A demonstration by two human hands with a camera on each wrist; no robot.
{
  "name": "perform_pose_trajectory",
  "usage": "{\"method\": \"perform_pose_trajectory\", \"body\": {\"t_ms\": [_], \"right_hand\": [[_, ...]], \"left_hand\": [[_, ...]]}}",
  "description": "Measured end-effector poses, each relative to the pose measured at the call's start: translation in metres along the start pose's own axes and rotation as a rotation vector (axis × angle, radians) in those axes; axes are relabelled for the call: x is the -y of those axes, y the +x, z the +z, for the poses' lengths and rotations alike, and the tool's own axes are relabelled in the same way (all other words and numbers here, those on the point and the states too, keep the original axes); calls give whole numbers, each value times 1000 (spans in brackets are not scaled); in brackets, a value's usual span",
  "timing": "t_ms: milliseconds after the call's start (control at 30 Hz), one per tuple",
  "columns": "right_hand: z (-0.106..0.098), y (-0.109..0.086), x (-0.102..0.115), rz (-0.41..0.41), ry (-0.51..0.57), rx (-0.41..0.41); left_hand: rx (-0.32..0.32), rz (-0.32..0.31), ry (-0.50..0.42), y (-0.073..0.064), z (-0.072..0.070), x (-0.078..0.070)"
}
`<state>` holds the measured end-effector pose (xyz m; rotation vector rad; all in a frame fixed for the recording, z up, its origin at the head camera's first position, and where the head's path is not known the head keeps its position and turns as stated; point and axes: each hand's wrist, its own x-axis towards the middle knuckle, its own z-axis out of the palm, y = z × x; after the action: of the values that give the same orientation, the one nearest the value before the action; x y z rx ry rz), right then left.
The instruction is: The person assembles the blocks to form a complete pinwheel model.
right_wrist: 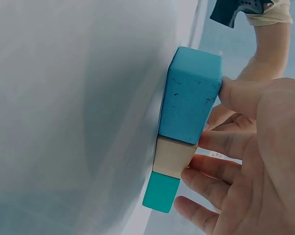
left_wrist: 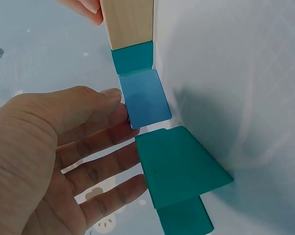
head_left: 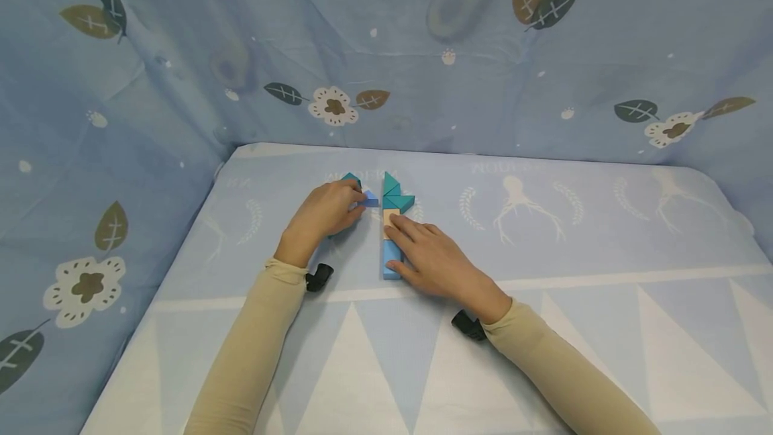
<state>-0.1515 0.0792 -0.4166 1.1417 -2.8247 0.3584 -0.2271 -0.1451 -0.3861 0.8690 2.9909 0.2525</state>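
In the head view, a short column of blocks lies on the tabletop: a light blue block, a wooden block and teal triangular blocks at the far end. My right hand rests along the column's right side, fingers on the wooden block and thumb at the blue one; its fingers look fairly straight in the right wrist view. Just left of the column, my left hand pinches a small blue triangular block by thumb and forefinger. Another teal block is near its other fingers.
A pale blue patterned cloth covers the table. Floral curtains hang behind it and on the left. Black wrist-worn devices show at both cuffs.
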Motion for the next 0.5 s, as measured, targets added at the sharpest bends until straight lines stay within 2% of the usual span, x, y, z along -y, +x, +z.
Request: {"method": "perform_pose_trajectory", "body": {"t_ms": [500], "right_hand": [[1,0,-2,4,13,18]], "left_hand": [[19,-14,-5,2,3,-2]]}}
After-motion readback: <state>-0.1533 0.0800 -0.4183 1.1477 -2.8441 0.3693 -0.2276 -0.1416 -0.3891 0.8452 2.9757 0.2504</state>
